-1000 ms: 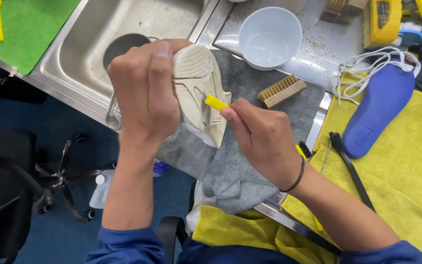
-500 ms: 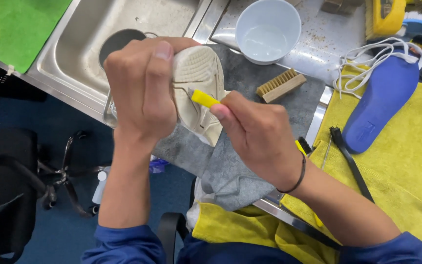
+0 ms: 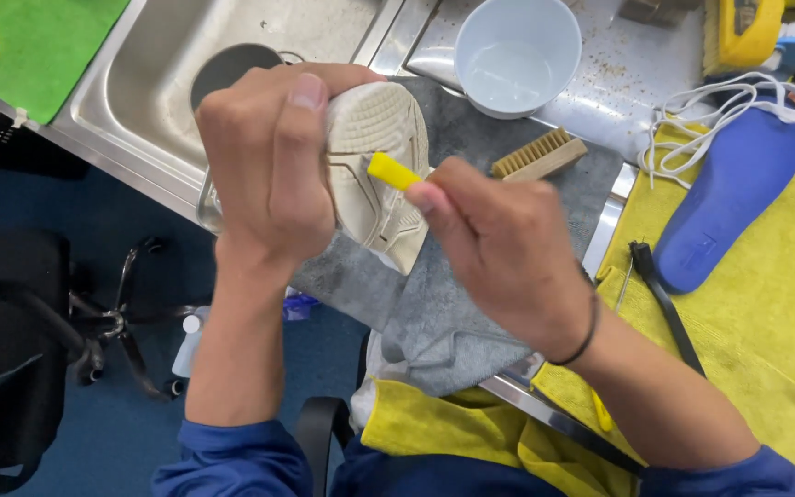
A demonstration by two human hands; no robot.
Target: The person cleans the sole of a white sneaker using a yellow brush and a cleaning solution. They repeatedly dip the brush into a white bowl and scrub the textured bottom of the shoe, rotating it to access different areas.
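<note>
Shoe (image 3: 374, 170) sole-up over grey towel (image 3: 453, 313), clamped in left hand (image 3: 264, 170); right hand (image 3: 508, 258) at four o'clock, pinched round yellow brush handle (image 3: 393, 171) touching sole.

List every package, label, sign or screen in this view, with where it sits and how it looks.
No sign or screen shows.
Small clear plastic bottle with white cap: on the blue floor below the counter edge, left of the left hand's forearm; any label is too small to tell.
Blue foam insole: on the yellow towel, with a faint embossed mark near its heel.
</note>
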